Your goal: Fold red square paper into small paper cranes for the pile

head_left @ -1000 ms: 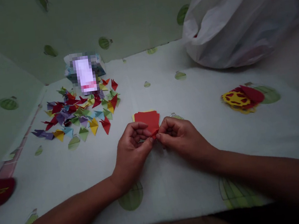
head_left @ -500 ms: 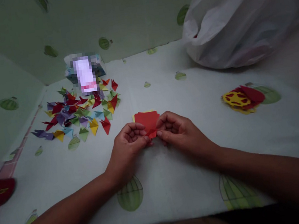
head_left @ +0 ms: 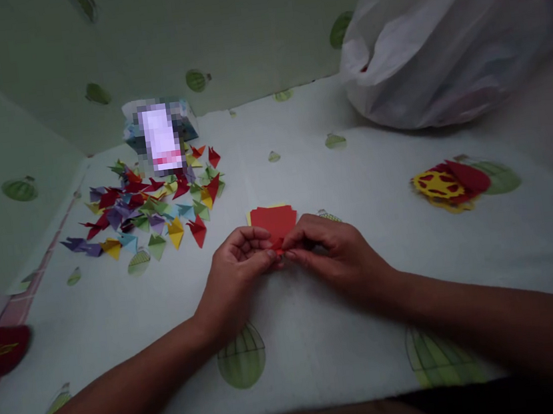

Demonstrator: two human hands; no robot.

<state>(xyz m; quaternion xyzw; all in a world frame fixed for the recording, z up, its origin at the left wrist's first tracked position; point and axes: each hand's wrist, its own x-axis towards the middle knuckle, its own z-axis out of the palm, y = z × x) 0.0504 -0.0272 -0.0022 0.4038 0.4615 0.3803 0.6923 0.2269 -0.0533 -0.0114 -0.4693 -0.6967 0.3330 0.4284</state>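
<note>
A small folded piece of red origami paper [head_left: 277,246] is pinched between both hands, above the middle of the table. My left hand [head_left: 240,262] grips its left side with thumb and fingers. From the right, my right hand [head_left: 334,247] closes thumb and fingertips on the other side. The fingers cover most of the folded piece, so its exact shape is hidden. Just beyond the hands lies a stack of square paper sheets [head_left: 273,219], red on top, with yellow edges showing behind.
Several folded paper cranes [head_left: 156,215] in many colours lie at the left. Behind them stands a tissue box [head_left: 188,120] with a blurred bright screen [head_left: 161,137] in front. A white plastic bag [head_left: 429,54] stands back right; red and yellow cut-outs [head_left: 443,186] lie at the right.
My right hand has shifted left, its fingertips now pinching the red paper closer to the left fingers. My left hand has stayed almost still.
</note>
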